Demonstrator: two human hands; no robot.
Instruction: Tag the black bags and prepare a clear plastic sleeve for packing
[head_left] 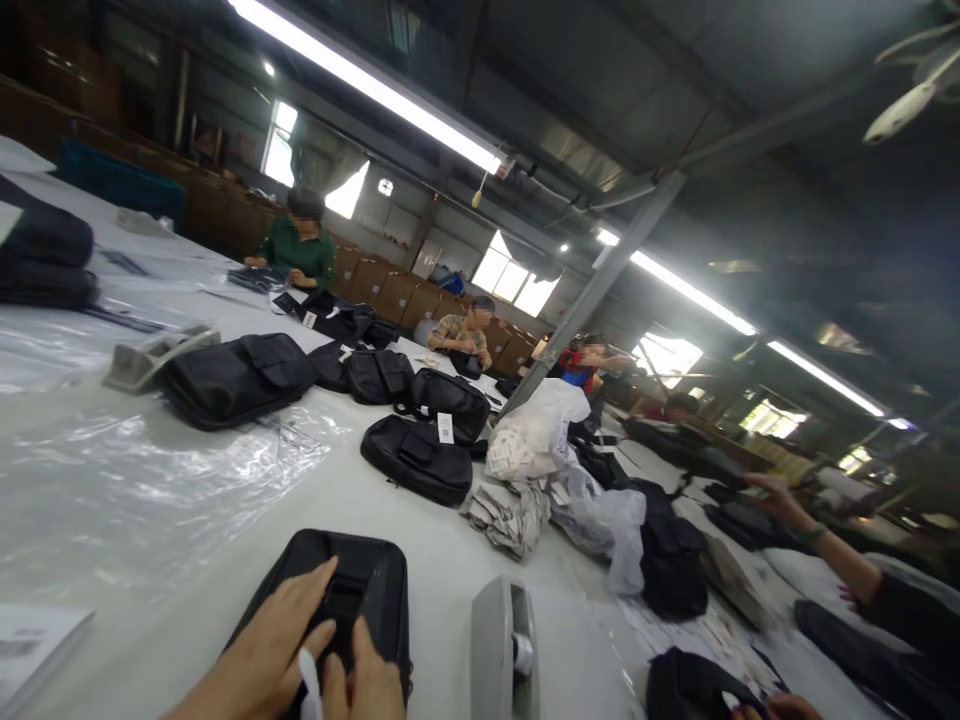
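Your two hands are low down, right at the near edge of the big white table. They both rest on the small black bag that lies flat in front of you.

Your left hand lies open on the bag with the fingers spread toward its middle. Your right hand sits close beside it, almost touching. A small white slip pokes up between the two hands. I cannot tell which hand pinches it, or if either hand is really closed on it.

Just right of the bag stands a grey tape holder. Left of the bag, a white paper sheet lies at the table edge. Beyond the bag there are more black bags, a heap of white paper tags and clear plastic sheets. Far past the bag, other people sit and work. Another person's arm reaches out, well off to the right of the bag.

It looks like you are putting the white slip on or into the bag. For that, keep the bag flat with one hand and guide the slip gently with the other.
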